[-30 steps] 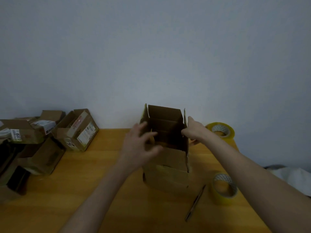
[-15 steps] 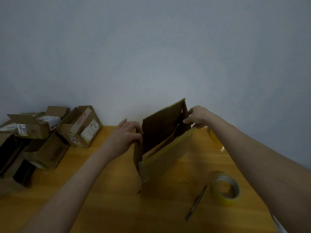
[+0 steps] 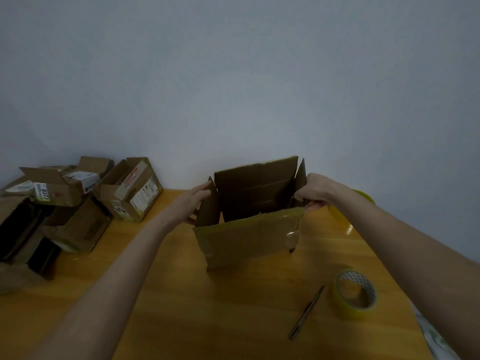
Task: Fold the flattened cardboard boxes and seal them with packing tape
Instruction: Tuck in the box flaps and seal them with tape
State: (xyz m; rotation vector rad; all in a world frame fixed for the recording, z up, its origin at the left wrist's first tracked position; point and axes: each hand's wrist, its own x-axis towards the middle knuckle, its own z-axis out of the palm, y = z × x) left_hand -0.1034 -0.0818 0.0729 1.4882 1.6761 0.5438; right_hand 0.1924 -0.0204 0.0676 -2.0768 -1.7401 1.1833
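A brown cardboard box (image 3: 249,237) stands on the wooden table (image 3: 181,294) with its top open and its flaps up; old clear tape shines on its near panel. My left hand (image 3: 192,203) lies against the box's left side flap with the fingers stretched out. My right hand (image 3: 315,190) grips the right side flap at the near corner, fingers curled round its edge. A roll of yellowish packing tape (image 3: 354,293) lies flat on the table to the right of the box.
A thin pen-like tool (image 3: 306,313) lies beside the tape roll. A second yellow roll (image 3: 363,197) shows behind my right forearm. Several opened, labelled boxes (image 3: 130,189) are piled at the left. The wall runs close behind the table.
The box has gone from a slanted, half-flat shape to a squared, open one. My hands moved apart to its left and right flaps.
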